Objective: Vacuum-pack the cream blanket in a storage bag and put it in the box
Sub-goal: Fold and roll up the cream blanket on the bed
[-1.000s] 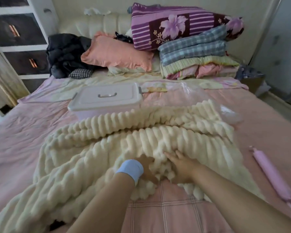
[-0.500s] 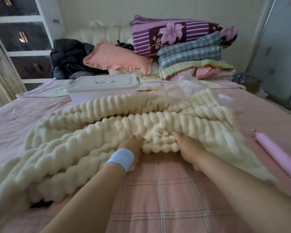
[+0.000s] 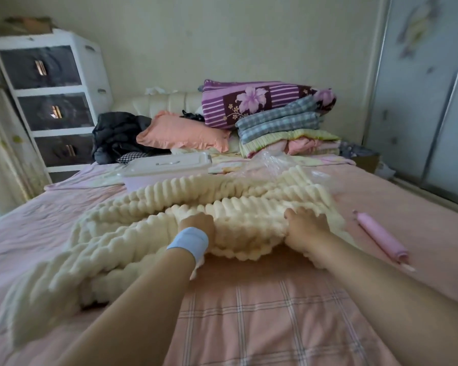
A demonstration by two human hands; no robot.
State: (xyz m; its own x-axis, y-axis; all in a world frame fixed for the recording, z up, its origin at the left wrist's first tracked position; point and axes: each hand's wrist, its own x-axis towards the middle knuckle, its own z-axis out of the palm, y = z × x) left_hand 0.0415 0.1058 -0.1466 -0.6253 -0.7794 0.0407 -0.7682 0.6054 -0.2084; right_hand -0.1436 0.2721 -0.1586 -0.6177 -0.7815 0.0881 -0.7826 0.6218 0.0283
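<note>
Roughly, cream blanket (image 3: 132, 233) stretches left-right across bed (image 3: 249, 313).

No writing, label, brand, number or sign can be read anywhere in the frame.

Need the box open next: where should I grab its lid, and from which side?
By the handle centred on the white lid, from above: it lies flat on top, and the cream blanket crowds the near side of the box.
</note>
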